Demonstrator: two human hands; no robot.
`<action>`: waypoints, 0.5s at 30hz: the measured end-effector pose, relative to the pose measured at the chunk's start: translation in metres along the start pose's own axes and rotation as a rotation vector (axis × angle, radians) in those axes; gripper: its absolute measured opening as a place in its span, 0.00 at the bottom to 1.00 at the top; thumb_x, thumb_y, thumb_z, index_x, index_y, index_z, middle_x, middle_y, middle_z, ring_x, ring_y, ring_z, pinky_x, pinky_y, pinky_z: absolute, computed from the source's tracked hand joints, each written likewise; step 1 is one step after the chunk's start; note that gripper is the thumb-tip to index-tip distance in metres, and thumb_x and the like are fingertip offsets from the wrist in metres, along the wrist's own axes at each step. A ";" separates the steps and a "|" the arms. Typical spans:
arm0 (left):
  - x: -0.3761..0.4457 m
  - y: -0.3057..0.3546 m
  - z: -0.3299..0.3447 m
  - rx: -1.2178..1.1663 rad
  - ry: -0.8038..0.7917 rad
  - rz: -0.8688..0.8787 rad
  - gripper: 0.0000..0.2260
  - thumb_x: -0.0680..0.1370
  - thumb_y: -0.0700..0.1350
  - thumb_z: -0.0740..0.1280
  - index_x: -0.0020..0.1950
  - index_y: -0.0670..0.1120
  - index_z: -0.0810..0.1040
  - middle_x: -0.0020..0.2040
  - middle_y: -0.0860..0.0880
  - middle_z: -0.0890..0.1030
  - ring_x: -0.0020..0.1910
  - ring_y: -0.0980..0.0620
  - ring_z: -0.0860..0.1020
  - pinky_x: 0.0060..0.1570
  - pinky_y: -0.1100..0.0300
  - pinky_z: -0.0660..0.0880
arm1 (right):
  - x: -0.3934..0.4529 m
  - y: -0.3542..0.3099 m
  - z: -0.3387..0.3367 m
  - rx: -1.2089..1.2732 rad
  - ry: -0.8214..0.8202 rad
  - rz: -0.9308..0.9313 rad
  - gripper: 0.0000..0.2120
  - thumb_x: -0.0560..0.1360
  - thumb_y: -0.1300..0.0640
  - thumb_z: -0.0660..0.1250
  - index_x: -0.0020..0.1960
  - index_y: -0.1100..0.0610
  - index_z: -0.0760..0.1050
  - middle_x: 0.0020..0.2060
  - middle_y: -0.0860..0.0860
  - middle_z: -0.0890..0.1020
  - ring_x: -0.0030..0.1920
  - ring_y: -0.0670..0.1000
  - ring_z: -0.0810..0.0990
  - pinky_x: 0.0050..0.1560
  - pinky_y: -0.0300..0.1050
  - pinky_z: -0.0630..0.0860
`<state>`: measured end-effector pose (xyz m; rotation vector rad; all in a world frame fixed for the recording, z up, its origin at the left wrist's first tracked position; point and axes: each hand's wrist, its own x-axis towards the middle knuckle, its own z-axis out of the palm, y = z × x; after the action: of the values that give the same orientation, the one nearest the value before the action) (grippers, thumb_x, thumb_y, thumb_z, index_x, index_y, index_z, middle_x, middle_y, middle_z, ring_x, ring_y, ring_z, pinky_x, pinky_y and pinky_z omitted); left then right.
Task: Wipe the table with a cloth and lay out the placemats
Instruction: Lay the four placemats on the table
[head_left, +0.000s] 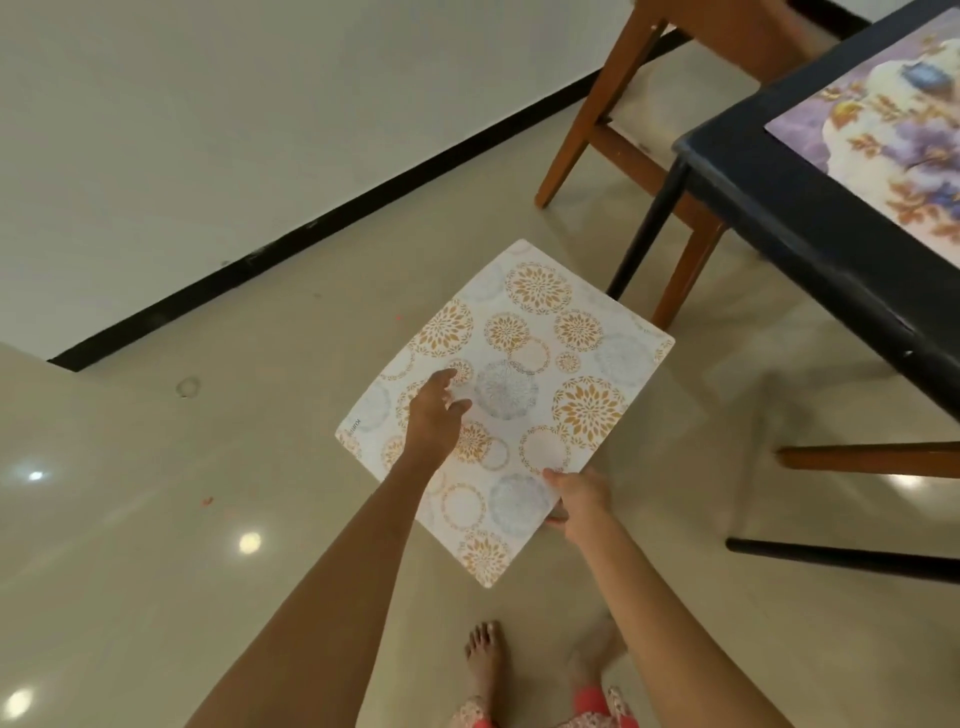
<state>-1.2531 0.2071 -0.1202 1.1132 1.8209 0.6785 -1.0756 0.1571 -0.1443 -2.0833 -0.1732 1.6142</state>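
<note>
A white placemat (540, 374) printed with orange and blue-grey flower circles hangs in the air above the floor, left of the table. My right hand (579, 499) pinches its near right edge. My left hand (436, 415) lies flat on top of the mat near its left side, fingers spread. The black table (810, 208) stands at the right, with a purple floral placemat (893, 119) lying on its top. No cloth is in view.
A wooden chair (623, 119) stands behind the table's corner, and another wooden rail (872, 460) and a black bar (841, 558) jut in at the right. Glossy beige floor tiles, a white wall with black skirting, and my bare feet (485, 660) below.
</note>
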 end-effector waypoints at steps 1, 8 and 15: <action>0.001 0.001 -0.002 0.001 -0.001 -0.002 0.20 0.78 0.37 0.66 0.70 0.44 0.69 0.68 0.44 0.73 0.64 0.45 0.73 0.61 0.53 0.72 | -0.001 -0.002 0.000 0.014 0.017 -0.034 0.14 0.75 0.67 0.68 0.58 0.57 0.73 0.52 0.55 0.80 0.50 0.58 0.79 0.40 0.55 0.80; 0.005 0.006 -0.003 0.079 0.021 -0.036 0.20 0.80 0.38 0.63 0.72 0.45 0.67 0.72 0.45 0.67 0.39 0.65 0.71 0.29 0.77 0.70 | -0.015 -0.011 -0.009 -0.075 0.220 -0.447 0.23 0.74 0.72 0.56 0.56 0.47 0.74 0.45 0.42 0.80 0.44 0.48 0.80 0.42 0.45 0.78; -0.001 0.011 -0.002 0.277 0.133 -0.012 0.21 0.80 0.38 0.61 0.73 0.45 0.64 0.73 0.42 0.66 0.71 0.41 0.63 0.69 0.42 0.63 | -0.024 -0.032 -0.033 0.087 0.213 -0.560 0.21 0.75 0.71 0.57 0.54 0.48 0.77 0.46 0.44 0.82 0.44 0.43 0.80 0.42 0.40 0.77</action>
<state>-1.2502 0.2114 -0.1104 1.2599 2.0802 0.5140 -1.0452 0.1655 -0.1030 -1.8967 -0.5471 1.0424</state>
